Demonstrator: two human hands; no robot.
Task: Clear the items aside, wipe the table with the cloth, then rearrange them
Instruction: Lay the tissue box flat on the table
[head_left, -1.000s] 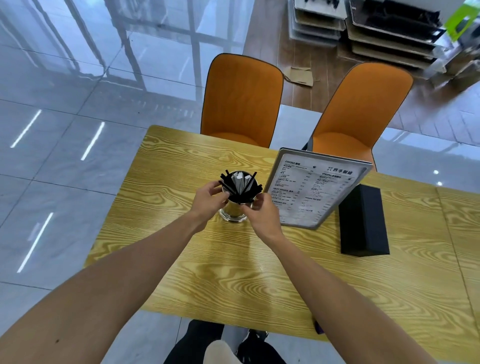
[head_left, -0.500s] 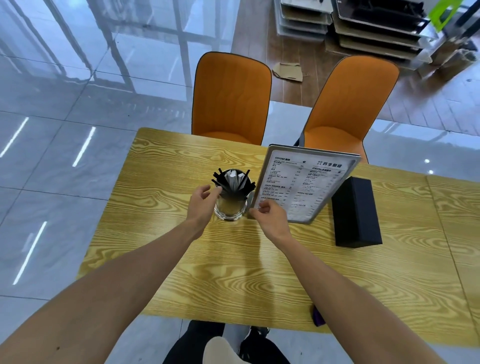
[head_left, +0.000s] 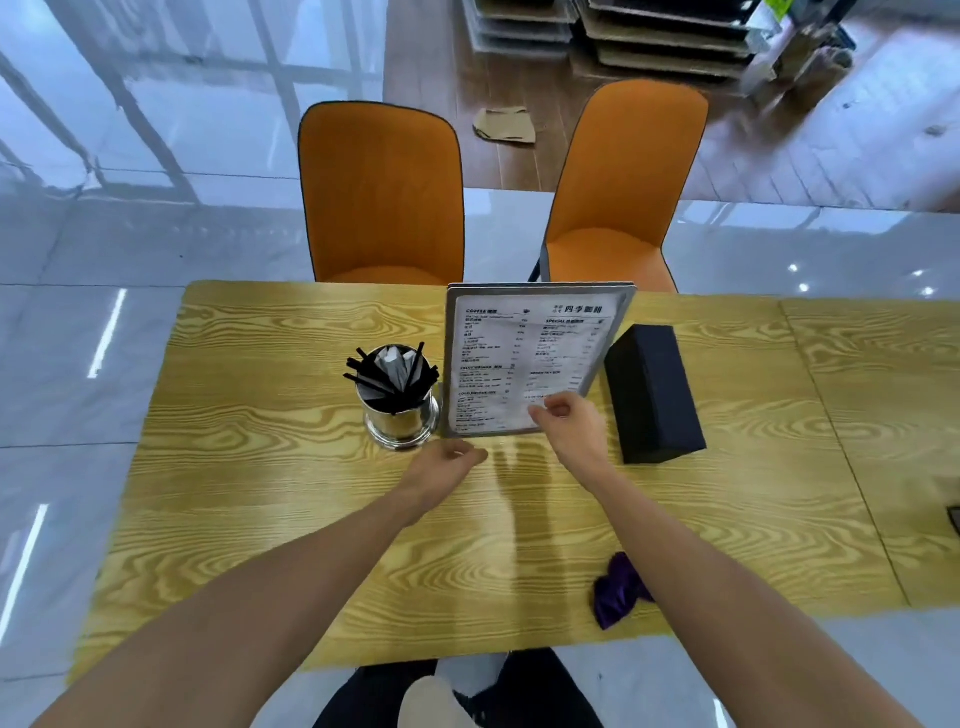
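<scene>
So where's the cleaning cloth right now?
The purple cloth lies crumpled on the table near its front edge, on the person's right, beside the right forearm and nearer than the black box.

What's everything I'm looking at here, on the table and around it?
table: one, yellow wood grain, fills the middle of the view
metal cup: one, shiny silver, holds black sticks and white packets, left of the menu
menu stand: one, white sheet in a grey frame, upright at table centre
black box: one, right of the menu
cloth: one, purple, crumpled near the table's near edge
chairs: two, orange, at the far side
cardboard scrap: one, brown, on the floor behind
left hand: loosely curled, empty, near the cup
right hand: at the menu's lower edge; grip unclear
</scene>
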